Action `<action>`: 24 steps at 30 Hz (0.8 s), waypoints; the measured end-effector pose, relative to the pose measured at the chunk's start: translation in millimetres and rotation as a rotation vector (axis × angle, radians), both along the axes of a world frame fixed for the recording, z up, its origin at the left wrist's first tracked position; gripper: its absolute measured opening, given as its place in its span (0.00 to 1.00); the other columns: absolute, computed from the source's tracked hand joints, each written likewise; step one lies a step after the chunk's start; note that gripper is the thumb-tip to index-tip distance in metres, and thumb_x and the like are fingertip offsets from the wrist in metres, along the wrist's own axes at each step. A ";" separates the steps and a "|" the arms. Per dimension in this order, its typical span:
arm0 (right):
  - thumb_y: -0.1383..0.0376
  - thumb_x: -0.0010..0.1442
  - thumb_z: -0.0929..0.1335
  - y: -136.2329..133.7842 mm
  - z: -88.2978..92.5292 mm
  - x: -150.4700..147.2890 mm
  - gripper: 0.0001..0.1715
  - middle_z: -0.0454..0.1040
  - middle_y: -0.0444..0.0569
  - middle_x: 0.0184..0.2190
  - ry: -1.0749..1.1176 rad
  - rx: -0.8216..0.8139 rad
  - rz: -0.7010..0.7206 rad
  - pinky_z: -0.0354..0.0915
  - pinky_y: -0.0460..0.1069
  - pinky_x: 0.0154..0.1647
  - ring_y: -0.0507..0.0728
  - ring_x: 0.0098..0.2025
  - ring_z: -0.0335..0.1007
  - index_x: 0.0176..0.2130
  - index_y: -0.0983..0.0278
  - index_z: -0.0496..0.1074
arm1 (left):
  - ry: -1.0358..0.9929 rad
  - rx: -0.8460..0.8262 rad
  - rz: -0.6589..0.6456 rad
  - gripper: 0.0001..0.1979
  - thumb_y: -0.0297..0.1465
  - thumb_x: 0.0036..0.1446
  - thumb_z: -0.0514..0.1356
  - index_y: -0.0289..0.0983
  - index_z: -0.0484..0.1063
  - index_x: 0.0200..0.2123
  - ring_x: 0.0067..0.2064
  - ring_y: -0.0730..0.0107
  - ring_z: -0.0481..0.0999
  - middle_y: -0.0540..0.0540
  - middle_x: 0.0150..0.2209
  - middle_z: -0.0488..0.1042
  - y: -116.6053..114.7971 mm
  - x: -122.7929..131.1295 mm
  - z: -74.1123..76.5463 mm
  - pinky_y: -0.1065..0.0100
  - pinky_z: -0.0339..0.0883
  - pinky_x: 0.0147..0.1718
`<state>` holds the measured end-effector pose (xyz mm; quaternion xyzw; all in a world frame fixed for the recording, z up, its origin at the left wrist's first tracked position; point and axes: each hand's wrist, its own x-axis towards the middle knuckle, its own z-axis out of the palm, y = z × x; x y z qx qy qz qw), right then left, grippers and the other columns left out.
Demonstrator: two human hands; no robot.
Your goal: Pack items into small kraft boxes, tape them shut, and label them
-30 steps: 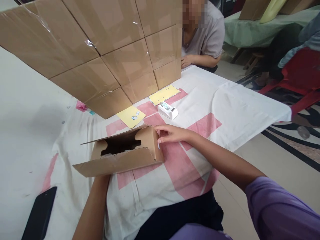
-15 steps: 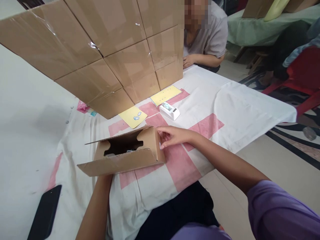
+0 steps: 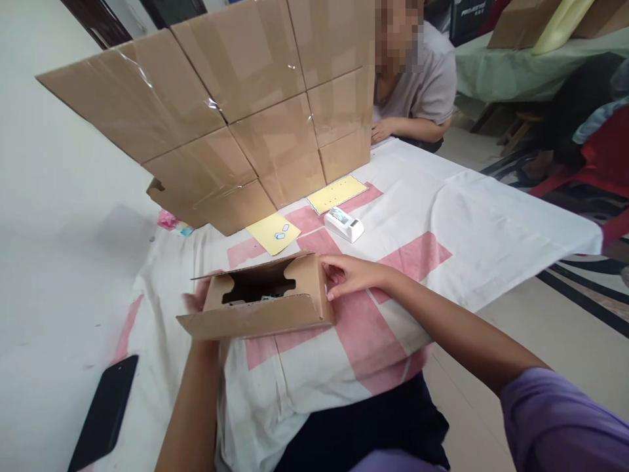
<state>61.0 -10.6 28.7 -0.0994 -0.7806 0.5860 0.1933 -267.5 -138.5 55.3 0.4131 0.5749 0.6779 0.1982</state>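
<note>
An open cardboard box [image 3: 275, 318] lies in front of me on the cloth, its long flaps raised. Small items show dimly in its dark inside; I cannot make them out. My right hand [image 3: 350, 274] presses curved fingers and thumb on the box's right end. At the left end, my left hand [image 3: 196, 296] is smeared by motion and partly covered by the box, so its grip is unclear. Beyond the box are a white device with a small screen [image 3: 344, 224], a yellow sheet with small pale pieces on it [image 3: 265, 231], and a yellow card [image 3: 337, 194].
A wall of taped cardboard boxes [image 3: 265, 105] stands at the table's back. A dark phone [image 3: 105, 413] lies at the left, and a pink packet [image 3: 168, 221] sits by the boxes. Another person [image 3: 430, 78] rests a hand at the far edge of the white tablecloth [image 3: 472, 216].
The view has tilted slightly. The box's left end has swung a little away from me, and my left hand's fingers now show beside it. My right hand stays at the right end.
</note>
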 end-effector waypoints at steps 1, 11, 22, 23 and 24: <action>0.57 0.55 0.78 -0.1 0.2 -0.3 0.39 0.72 0.48 0.45 -0.001 -0.011 -0.001 0.63 0.47 0.37 0.53 0.39 0.66 0.61 0.62 0.67 | 0.011 0.073 0.032 0.29 0.55 0.66 0.49 0.35 0.72 0.46 0.48 0.60 0.76 0.44 0.45 0.75 -5.0 -6.6 7.9 0.55 0.73 0.49; 0.54 0.56 0.78 4.0 -4.2 -0.3 0.43 0.71 0.45 0.39 0.006 0.018 -0.032 0.61 0.46 0.34 0.53 0.36 0.65 0.64 0.60 0.65 | 1.254 -0.232 -0.064 0.28 0.40 0.66 0.57 0.47 0.57 0.67 0.70 0.51 0.59 0.43 0.67 0.65 -56.3 17.8 74.5 0.45 0.47 0.69; 0.52 0.55 0.78 10.3 -13.8 -0.5 0.42 0.70 0.43 0.36 -0.032 0.061 -0.082 0.63 0.46 0.32 0.52 0.33 0.63 0.62 0.60 0.67 | 1.260 -0.258 -0.122 0.19 0.33 0.71 0.49 0.44 0.68 0.61 0.67 0.64 0.67 0.50 0.63 0.72 -61.5 42.2 45.4 0.56 0.57 0.68; 0.52 0.55 0.78 10.9 -14.6 -0.3 0.41 0.69 0.43 0.35 -0.035 0.072 -0.086 0.62 0.46 0.31 0.52 0.32 0.63 0.62 0.60 0.67 | 1.251 -0.268 -0.137 0.19 0.34 0.71 0.50 0.42 0.68 0.62 0.68 0.63 0.65 0.49 0.64 0.71 -63.1 44.1 43.7 0.56 0.59 0.67; 0.51 0.55 0.78 11.2 -14.7 0.0 0.41 0.69 0.43 0.34 -0.036 0.083 -0.090 0.62 0.46 0.31 0.52 0.32 0.64 0.61 0.60 0.68 | 1.253 -0.277 -0.139 0.20 0.36 0.71 0.50 0.42 0.67 0.63 0.69 0.62 0.63 0.49 0.65 0.69 -64.4 46.1 42.6 0.55 0.59 0.67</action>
